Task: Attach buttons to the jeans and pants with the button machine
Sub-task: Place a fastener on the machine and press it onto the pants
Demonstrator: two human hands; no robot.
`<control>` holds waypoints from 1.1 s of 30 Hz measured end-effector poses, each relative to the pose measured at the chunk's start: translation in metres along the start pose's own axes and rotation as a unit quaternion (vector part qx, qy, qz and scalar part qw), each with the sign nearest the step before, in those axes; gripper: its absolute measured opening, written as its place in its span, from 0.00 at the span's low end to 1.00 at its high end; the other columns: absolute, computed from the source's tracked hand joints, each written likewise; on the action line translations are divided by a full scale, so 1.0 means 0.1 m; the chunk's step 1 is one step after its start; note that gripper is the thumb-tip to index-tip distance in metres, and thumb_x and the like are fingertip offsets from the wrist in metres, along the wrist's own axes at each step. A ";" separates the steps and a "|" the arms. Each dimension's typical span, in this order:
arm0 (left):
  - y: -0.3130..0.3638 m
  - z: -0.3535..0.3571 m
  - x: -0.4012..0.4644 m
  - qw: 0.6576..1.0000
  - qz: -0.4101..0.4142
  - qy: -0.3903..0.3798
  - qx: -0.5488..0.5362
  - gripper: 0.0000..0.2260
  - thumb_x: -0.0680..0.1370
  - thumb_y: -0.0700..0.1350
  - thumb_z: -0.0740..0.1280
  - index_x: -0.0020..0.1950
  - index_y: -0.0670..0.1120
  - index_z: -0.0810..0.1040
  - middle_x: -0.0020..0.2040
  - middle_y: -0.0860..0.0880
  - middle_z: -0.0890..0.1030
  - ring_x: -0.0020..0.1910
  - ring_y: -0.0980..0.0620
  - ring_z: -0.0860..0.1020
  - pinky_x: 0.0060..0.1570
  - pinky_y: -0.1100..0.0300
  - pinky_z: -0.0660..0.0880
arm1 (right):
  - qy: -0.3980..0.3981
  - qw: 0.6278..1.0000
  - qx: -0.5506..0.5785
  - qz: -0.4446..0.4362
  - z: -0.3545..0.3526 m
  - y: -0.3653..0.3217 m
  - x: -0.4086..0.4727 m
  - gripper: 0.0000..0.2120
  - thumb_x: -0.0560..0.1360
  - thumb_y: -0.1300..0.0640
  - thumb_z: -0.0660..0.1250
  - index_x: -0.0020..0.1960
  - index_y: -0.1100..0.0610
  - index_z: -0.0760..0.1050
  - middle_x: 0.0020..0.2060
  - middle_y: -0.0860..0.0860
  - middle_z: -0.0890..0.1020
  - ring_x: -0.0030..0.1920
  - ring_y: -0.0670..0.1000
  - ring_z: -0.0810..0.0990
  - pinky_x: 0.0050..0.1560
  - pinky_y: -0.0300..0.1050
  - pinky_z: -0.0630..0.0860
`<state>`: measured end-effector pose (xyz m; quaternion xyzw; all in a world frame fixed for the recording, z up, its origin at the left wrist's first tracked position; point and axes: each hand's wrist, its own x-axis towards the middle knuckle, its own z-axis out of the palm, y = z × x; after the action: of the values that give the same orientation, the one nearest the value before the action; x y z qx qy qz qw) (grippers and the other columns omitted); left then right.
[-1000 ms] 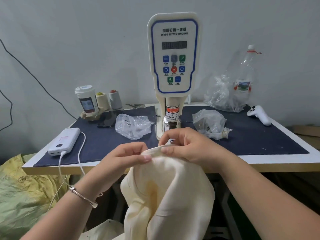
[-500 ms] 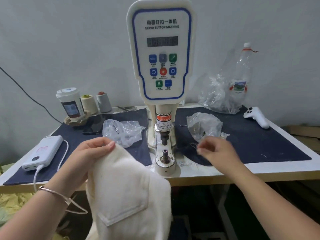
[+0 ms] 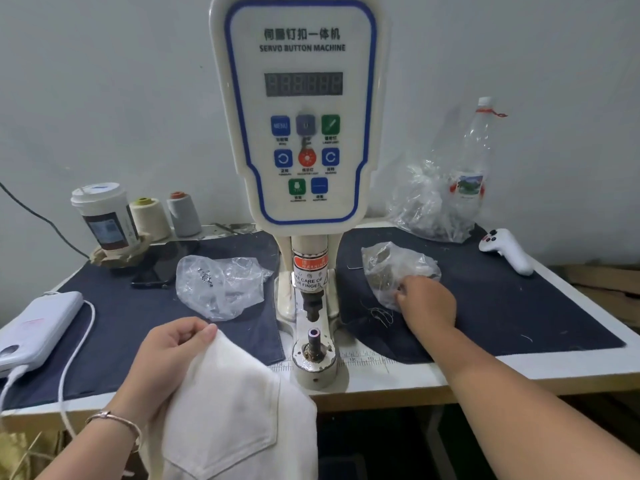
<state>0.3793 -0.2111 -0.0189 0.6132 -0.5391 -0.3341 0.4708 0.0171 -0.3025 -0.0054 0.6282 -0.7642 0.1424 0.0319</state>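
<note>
The white servo button machine (image 3: pixel 300 109) stands mid-table, its lower die post (image 3: pixel 314 336) bare under the punch. My left hand (image 3: pixel 169 358) grips the top edge of cream-coloured pants (image 3: pixel 235 417), which hang over the table's front edge, left of the die. My right hand (image 3: pixel 427 303) reaches into the mouth of a clear plastic bag (image 3: pixel 394 265) to the right of the machine; its fingertips are hidden in the plastic. A second clear bag (image 3: pixel 218 289) holding small metal parts lies to the left of the machine.
Dark cloth mats (image 3: pixel 519 306) cover the table (image 3: pixel 485 372). A power bank (image 3: pixel 34 327) with cable lies at the left edge. A cup (image 3: pixel 104 216), two thread cones (image 3: pixel 166 216) and a phone (image 3: pixel 159 268) sit at the back left; a plastic bottle (image 3: pixel 474 161), crumpled bag and white controller (image 3: pixel 505 249) at the back right.
My right hand let go of the pants and moved right and back to the bag beside the machine. My left hand now holds the pants alone, lower left. The view moved closer.
</note>
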 end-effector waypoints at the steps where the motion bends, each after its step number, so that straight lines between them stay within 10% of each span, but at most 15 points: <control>1: -0.01 0.00 0.00 1.000 -0.004 0.003 -0.008 0.11 0.79 0.47 0.70 0.39 0.43 0.82 0.28 0.50 0.75 0.29 0.54 0.71 0.36 0.59 0.68 | 0.019 1.000 -0.002 -0.010 0.03 0.01 -0.01 0.10 0.79 0.53 0.61 0.53 0.53 0.80 0.51 0.52 0.82 0.49 0.56 0.80 0.39 0.43 0.68; 33: 0.02 0.01 -0.02 0.999 -0.031 0.009 -0.035 0.14 0.78 0.47 0.71 0.34 0.42 0.78 0.30 0.47 0.74 0.31 0.51 0.70 0.38 0.57 0.67 | 0.061 0.998 -0.016 0.016 0.20 -0.05 0.03 0.10 0.78 0.59 0.60 0.54 0.59 0.78 0.51 0.56 0.81 0.50 0.58 0.81 0.43 0.46 0.74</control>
<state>0.3771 -0.2089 -0.0176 0.6158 -0.5035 -0.3618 0.4862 0.0234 -0.3114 -0.0229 0.6056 -0.7729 0.1687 0.0865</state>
